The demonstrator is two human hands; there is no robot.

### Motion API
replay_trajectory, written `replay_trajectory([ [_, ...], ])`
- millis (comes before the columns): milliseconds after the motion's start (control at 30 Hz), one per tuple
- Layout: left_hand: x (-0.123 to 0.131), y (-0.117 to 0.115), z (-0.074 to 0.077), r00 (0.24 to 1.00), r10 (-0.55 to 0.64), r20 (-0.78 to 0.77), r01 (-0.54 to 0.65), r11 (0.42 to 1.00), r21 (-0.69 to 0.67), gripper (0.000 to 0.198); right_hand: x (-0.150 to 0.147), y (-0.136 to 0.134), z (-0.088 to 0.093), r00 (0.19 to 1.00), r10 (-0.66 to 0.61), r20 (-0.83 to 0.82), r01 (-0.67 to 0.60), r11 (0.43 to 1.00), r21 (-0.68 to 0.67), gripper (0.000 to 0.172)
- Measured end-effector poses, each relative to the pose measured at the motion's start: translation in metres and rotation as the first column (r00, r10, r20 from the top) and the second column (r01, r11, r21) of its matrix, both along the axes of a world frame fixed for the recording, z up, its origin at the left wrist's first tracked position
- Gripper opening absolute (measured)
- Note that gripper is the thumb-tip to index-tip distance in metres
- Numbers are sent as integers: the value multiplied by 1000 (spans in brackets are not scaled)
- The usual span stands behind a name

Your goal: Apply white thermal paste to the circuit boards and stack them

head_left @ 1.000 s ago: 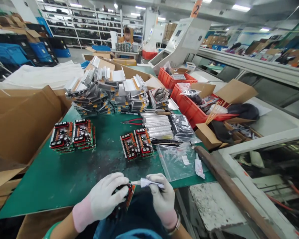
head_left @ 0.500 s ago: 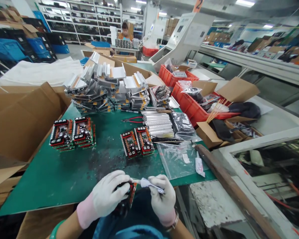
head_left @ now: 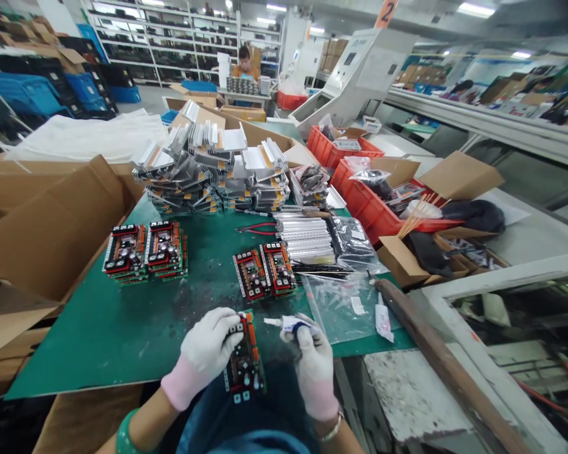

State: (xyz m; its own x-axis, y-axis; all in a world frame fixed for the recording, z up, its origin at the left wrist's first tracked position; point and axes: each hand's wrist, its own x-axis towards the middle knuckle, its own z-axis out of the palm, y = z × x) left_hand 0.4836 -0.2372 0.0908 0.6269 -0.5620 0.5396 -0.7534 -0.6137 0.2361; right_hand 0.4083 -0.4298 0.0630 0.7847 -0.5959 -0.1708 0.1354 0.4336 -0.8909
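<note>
My left hand (head_left: 206, 350), in a white glove, is closed on a red and black circuit board (head_left: 245, 362) held flat at the near edge of the green mat (head_left: 137, 328). My right hand (head_left: 312, 362), also gloved, grips a small white tube (head_left: 286, 324) whose nozzle points left, a little above and right of the board. Just beyond lie two small stacks of the same boards (head_left: 264, 272), with a larger pair of stacks (head_left: 146, 251) further left.
Piled aluminium housings (head_left: 208, 173) and a row of metal strips (head_left: 303, 238) fill the back of the mat. Clear plastic bags (head_left: 341, 299), red pliers (head_left: 255, 228), red crates (head_left: 373, 208), open cardboard boxes (head_left: 42, 233) surround it. A person sits far behind (head_left: 244, 63).
The board has been laid flatter and turned face up in my left hand. The tube's nozzle has drawn back from the board, and both hands sit slightly higher in view.
</note>
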Motion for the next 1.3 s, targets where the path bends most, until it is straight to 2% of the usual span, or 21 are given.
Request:
replay_trajectory([
  [67, 6, 3, -7, 996, 79, -47, -78, 997, 28, 24, 2, -1, -3, 997, 74, 5, -74, 993, 96, 43],
  [200, 8, 1, -6, 994, 90, -54, -93, 994, -59, 33, 3, 5, -4, 980, 200, 15, -198, 954, 223, 44],
  [267, 2, -5, 0, 979, 48, -196, -73, 990, -123, 44, 2, 11, -2, 964, 266, 31, -264, 926, 269, 46],
  [333, -4, -12, 5, 929, -59, -366, -19, 979, -204, 46, 2, 15, 2, 940, 337, 56, -340, 904, 259, 48],
  [367, -7, -15, 7, 904, -117, -412, 13, 969, -247, 42, 1, 16, 5, 925, 375, 67, -380, 896, 229, 49],
  [433, -12, -20, 10, 895, -194, -401, 60, 944, -324, 32, -1, 15, 10, 903, 426, 60, -431, 895, 116, 49],
  [533, -16, -25, 15, 936, -218, -278, 107, 924, -367, 23, -5, 9, 18, 922, 385, -51, -386, 898, -212, 40],
  [633, -25, -30, 17, 973, -204, -105, 160, 932, -326, 18, -7, 6, 22, 946, 293, -137, -322, 804, -500, 30],
  [700, -32, -33, 15, 974, -221, 40, 224, 934, -279, 15, -7, 8, 22, 953, 268, -144, -301, 759, -577, 29],
  [767, -38, -35, 10, 955, -249, 161, 282, 932, -226, 16, -6, 12, 21, 958, 246, -145, -283, 753, -594, 29],
  [833, -40, -33, 8, 940, -273, 206, 310, 934, -179, 19, -5, 14, 20, 956, 251, -150, -291, 776, -560, 29],
  [900, -36, -29, 10, 946, -283, 161, 311, 931, -193, 20, -5, 12, 21, 931, 335, -142, -362, 812, -458, 33],
  [1000, -26, -20, 20, 952, -303, -29, 280, 909, -307, 18, -7, 7, 20, 843, 534, -65, -534, 818, -215, 48],
  [1100, -21, -13, 28, 890, -402, -214, 291, 863, -413, 20, -10, 8, 16, 784, 621, -4, -621, 784, -13, 59],
  [1200, -25, -12, 24, 821, -491, -291, 326, 822, -467, 23, -12, 16, 10, 807, 589, 34, -590, 808, 8, 57],
  [1300, -29, -8, 13, 811, -497, -309, 325, 822, -468, 34, -13, 21, 7, 840, 539, 64, -538, 842, -30, 55],
])
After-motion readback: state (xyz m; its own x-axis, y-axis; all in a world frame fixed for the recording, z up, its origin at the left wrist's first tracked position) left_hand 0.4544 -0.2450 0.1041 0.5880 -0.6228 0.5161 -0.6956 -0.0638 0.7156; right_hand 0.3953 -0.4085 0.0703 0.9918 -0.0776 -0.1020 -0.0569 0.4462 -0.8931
